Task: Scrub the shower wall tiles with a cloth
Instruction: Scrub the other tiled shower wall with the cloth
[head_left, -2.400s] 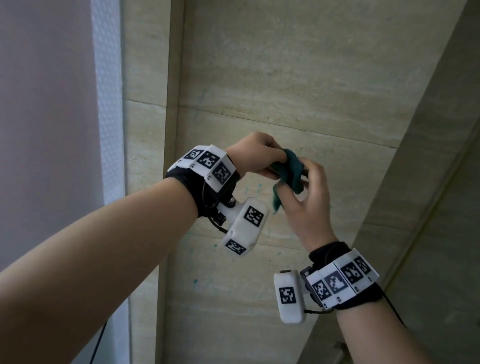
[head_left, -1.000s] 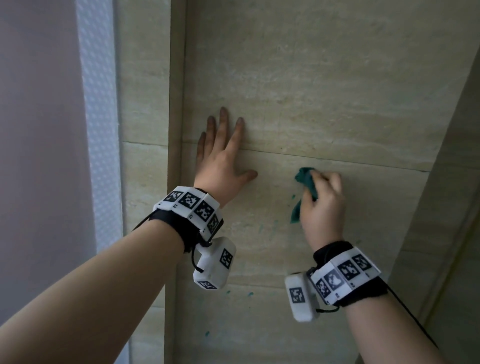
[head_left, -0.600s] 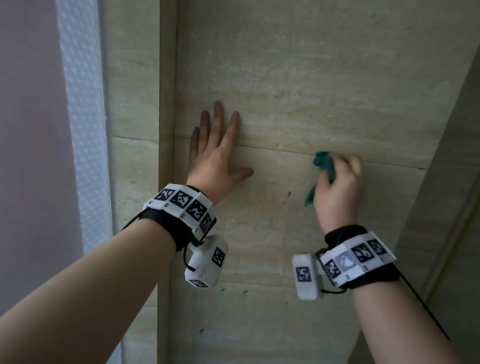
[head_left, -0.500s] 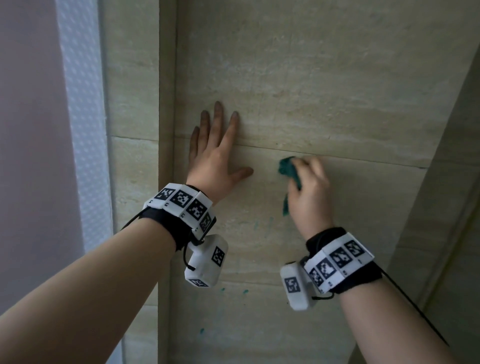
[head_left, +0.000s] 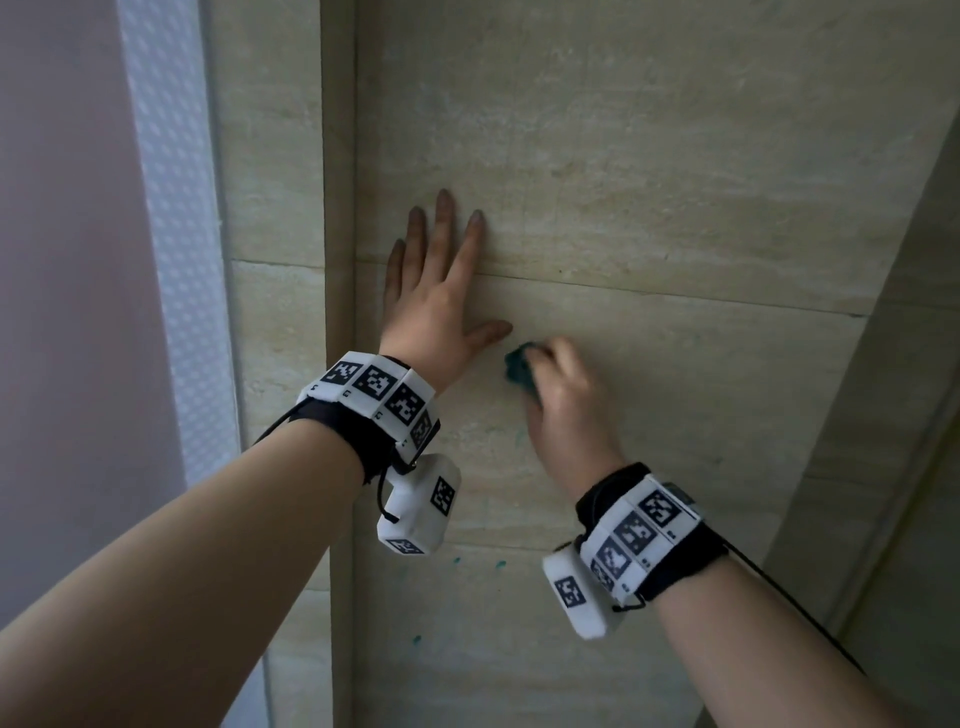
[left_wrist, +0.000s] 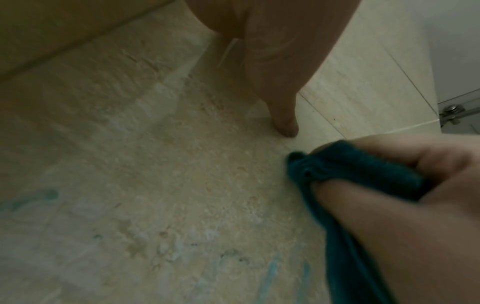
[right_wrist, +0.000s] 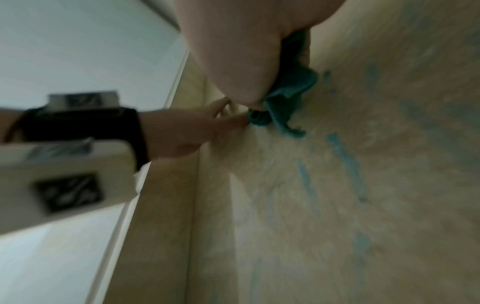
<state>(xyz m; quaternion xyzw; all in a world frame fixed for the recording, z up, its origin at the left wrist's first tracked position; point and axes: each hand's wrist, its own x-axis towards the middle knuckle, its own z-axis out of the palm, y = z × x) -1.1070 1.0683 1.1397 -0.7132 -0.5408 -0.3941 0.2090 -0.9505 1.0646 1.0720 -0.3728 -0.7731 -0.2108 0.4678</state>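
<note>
1. Bunched in our right hand (head_left: 563, 402), the teal cloth (head_left: 519, 370) presses the beige wall tiles (head_left: 675, 218); our left hand (head_left: 434, 312) lies flat, fingers straight.
2. Only the wrist views show blue streaks (right_wrist: 348, 164).
3. Since the earlier frame, the cloth has slid beside our left thumb.

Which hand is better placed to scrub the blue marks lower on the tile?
Right. The right hand grips the cloth against the tile; the left hand is flat on it, without cloth.
</note>
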